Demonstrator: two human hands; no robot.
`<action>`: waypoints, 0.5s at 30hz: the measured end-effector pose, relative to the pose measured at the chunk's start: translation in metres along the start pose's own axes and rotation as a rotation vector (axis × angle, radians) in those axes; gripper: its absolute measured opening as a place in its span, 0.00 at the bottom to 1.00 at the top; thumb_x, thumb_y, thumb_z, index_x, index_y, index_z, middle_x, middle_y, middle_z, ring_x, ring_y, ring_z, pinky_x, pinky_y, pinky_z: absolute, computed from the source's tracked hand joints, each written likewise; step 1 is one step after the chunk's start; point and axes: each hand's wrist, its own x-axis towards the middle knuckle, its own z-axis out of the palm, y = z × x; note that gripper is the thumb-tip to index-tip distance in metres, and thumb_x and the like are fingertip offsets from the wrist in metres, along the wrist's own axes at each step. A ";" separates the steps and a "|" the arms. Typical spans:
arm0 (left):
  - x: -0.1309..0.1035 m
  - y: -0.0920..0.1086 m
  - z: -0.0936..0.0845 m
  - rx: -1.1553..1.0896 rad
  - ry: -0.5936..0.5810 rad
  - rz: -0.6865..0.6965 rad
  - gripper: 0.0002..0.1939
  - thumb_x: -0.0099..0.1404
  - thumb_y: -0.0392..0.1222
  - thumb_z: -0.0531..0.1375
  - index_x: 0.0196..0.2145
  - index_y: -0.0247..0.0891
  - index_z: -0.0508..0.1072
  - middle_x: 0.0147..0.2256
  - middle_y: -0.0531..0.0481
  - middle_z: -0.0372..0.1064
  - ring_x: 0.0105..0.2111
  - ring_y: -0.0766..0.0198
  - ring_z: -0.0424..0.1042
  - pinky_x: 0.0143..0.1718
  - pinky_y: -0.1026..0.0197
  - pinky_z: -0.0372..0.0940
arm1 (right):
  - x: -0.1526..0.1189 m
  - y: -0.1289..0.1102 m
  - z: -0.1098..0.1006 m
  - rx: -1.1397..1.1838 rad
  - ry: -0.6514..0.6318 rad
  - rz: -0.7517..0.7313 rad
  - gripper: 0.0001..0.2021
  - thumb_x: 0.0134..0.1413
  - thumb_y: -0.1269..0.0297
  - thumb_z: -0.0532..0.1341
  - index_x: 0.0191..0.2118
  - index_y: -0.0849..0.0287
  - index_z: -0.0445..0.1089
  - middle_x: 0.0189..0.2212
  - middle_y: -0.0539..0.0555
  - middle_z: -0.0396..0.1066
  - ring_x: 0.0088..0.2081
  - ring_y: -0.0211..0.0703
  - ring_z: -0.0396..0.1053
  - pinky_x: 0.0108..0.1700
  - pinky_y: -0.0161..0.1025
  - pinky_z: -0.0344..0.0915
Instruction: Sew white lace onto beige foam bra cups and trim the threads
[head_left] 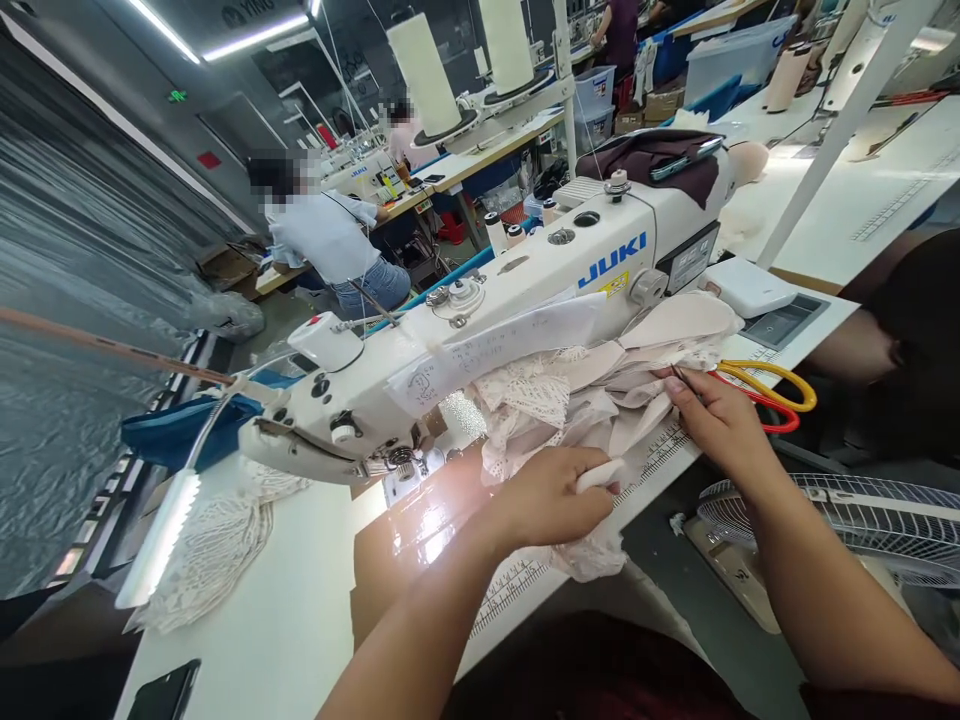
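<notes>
My left hand (562,495) is closed around a cream fabric piece (600,474), one end of which pokes out between thumb and fingers. Pinched in my right hand (716,415) is a thin dark pointed tool (681,378); its exact kind is hard to make out. The tool's tip lies by the heap of pale fabric and lace pieces (532,395). This heap rests along the front of the white JUKI sewing machine (517,285). Beside my right hand lie yellow and red looped handles (776,385), their other ends hidden.
Lace pieces (217,560) are stacked left of the machine head, near a lit lamp (161,545). A phone (165,690) lies at the table's lower left. A fan (832,520) stands below my right arm. Another person (322,240) sits farther back.
</notes>
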 end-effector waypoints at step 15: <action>-0.045 -0.063 -0.009 -0.721 0.123 0.058 0.09 0.54 0.42 0.60 0.30 0.36 0.78 0.24 0.49 0.68 0.25 0.65 0.63 0.27 0.63 0.56 | 0.024 0.017 -0.008 0.134 -0.207 0.107 0.16 0.57 0.49 0.60 0.33 0.58 0.69 0.21 0.46 0.62 0.24 0.36 0.59 0.26 0.35 0.56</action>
